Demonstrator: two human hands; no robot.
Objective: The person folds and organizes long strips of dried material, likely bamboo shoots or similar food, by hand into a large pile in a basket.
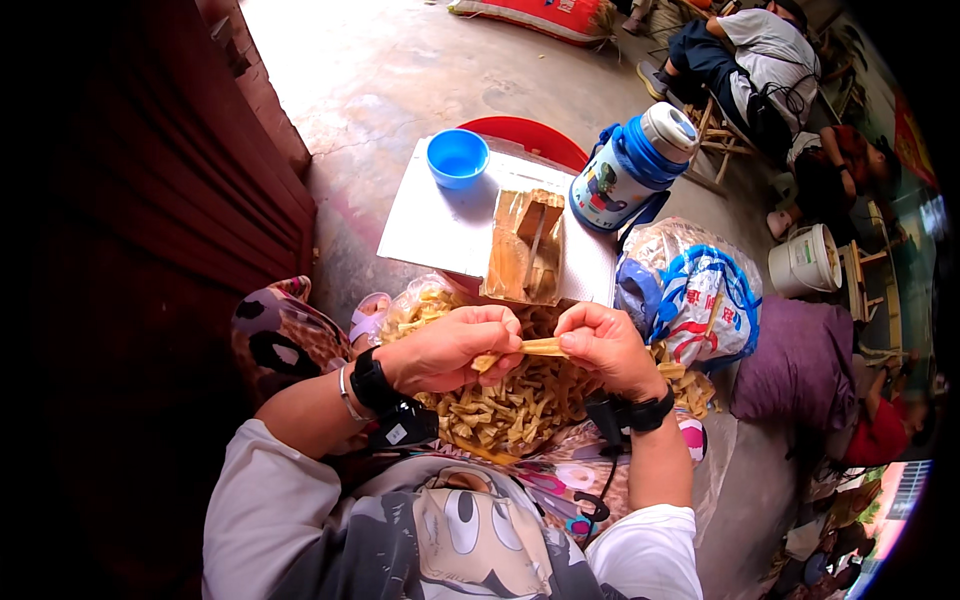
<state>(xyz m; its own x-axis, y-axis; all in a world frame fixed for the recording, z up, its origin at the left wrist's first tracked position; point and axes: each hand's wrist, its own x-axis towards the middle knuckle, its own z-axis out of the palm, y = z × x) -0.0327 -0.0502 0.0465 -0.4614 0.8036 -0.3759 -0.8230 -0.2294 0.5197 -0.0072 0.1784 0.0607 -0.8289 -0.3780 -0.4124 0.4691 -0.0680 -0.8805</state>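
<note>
A dark red door [190, 150] stands at far left, beside a person seated over a heap of dried yellow pieces [500, 412]. The left hand [462, 345] has its grip closed, thumb and fingers pressed around one end of a pale yellow strip [543, 347], whose short tip pokes out below the fingers. The strip lies nearly level between the two hands, above the heap. Beyond it, a blue bowl [457, 160] and a wooden block [508, 260] sit on a white surface [402, 235]. The right hand [612, 350] pinches the strip's other end, its grip shut at thumb and fingertips. Farther right are a blue-and-white bottle [630, 175], a stuffed plastic bag [700, 290] and a purple sack [795, 365].
</note>
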